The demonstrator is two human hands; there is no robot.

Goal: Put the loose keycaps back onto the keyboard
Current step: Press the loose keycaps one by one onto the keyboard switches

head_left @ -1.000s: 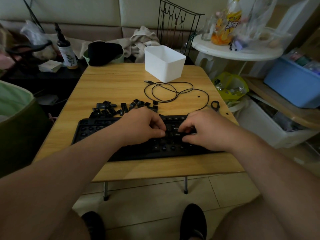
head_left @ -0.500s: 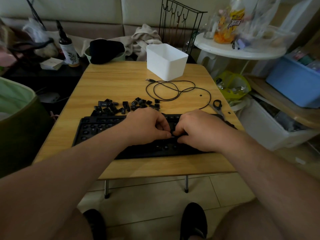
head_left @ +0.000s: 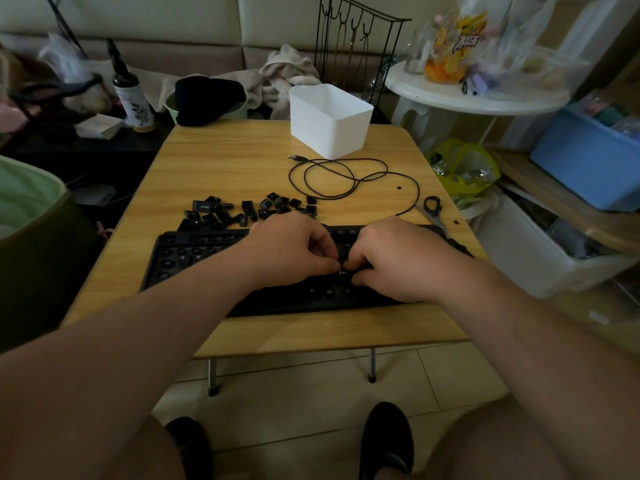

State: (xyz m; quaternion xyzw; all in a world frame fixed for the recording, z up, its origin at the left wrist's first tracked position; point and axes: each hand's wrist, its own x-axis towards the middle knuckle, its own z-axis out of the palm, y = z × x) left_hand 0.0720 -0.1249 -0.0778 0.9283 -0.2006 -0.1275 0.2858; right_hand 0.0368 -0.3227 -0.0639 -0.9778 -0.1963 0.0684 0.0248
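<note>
Head view shows your two hands meeting over the middle of the flat black keyboard (head_left: 194, 258), which lies along the near edge of the light wooden tabletop (head_left: 242, 168). Your left hand (head_left: 291, 251) has its fingers curled inward with thumb and fingertips pinched together right at the keys, and your right hand (head_left: 398, 258) is curled the same way, its fingertips touching the left hand's; whatever sits between them is too small and dark to make out, so you cannot tell whether either hand holds a keycap. Several sockets on the keyboard's left section look bare. Just behind the keyboard's far edge, a scattered pile of loose black keycaps (head_left: 249, 211) lies on the tabletop, spread from behind the left end to just behind your left hand. Farther back, a thin black coiled cable (head_left: 346, 178) lies beside a white rectangular plastic bin (head_left: 329, 123), which stands upright near the far edge. A pair of black-handled scissors (head_left: 433, 209) rests near the right edge, just behind the keyboard's right end.
</note>
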